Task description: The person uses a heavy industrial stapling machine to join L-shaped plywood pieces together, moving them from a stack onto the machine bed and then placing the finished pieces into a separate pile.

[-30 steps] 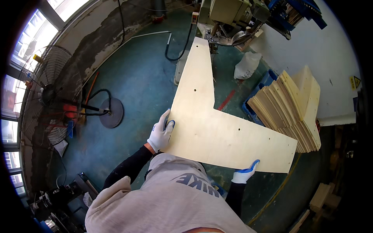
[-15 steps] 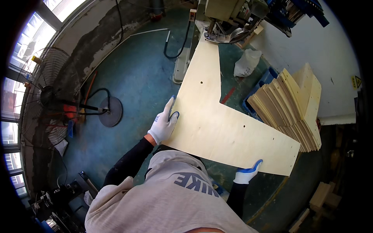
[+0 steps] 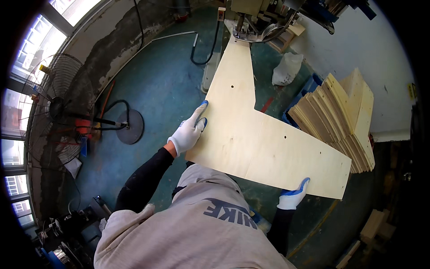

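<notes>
A large L-shaped plywood panel (image 3: 251, 139), pale and drilled with several small holes, lies level in front of me. Its narrow far end reaches under the head of a machine (image 3: 244, 35) with a metal foot. My left hand (image 3: 187, 134), in a white glove with blue fingertips, grips the panel's left edge, thumb and forefinger on the top face. At the near right edge my right hand (image 3: 293, 196), gloved in white and blue, holds the panel with the thumb on top. The fingers of that hand are hidden beneath the wood.
To the right, a stack of similar plywood panels (image 3: 331, 121) leans over a blue crate (image 3: 309, 87). A white plastic bag (image 3: 287, 69) lies behind it. A caged fan (image 3: 56, 107) with a round base (image 3: 130, 127) stands left. Wood blocks (image 3: 372, 225) lie at lower right.
The panel's far end has shifted slightly farther under the machine head, and its wide near end has swung a little to the right. Both hands have moved along with it, still gripping.
</notes>
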Demonstrator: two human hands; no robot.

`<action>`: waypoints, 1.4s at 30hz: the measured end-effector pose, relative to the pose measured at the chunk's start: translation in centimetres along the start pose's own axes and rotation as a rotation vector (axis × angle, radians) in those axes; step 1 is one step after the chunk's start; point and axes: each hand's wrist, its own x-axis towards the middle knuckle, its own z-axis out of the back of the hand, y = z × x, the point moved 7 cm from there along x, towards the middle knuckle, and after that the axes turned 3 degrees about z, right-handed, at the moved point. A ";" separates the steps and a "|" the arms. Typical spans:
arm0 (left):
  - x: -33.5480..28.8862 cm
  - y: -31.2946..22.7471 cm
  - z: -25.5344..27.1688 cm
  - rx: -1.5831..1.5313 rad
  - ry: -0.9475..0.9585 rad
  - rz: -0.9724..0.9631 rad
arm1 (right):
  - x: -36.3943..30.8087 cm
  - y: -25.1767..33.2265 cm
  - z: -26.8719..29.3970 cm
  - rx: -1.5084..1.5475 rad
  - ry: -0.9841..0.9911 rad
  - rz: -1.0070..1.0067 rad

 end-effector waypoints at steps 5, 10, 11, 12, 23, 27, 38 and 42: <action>-0.9 -0.8 0.3 -0.076 0.053 0.166 | -1.0 0.2 -0.6 0.101 0.040 0.021; -0.5 -1.0 0.6 -0.089 -0.012 -0.033 | -0.4 1.6 -0.1 0.171 0.265 -0.031; -0.5 -1.1 0.4 -0.098 0.003 -0.017 | 0.1 1.9 0.6 0.120 0.264 -0.026; -0.1 -1.3 0.6 -0.101 0.017 -0.007 | 0.5 1.9 1.1 0.069 0.264 -0.022; -1.0 -0.9 -0.6 -0.124 -0.093 -0.056 | 2.5 2.8 0.5 0.040 0.190 0.028; 3.5 -3.1 1.7 -0.179 -0.124 0.051 | 5.6 0.9 -2.3 0.066 0.255 0.029; 20.6 -3.2 5.8 0.086 -0.134 0.003 | 16.1 -3.1 -13.4 0.088 0.179 -0.035; 22.1 -2.5 5.6 0.082 -0.072 0.074 | 16.7 -3.4 -13.8 0.036 0.127 -0.036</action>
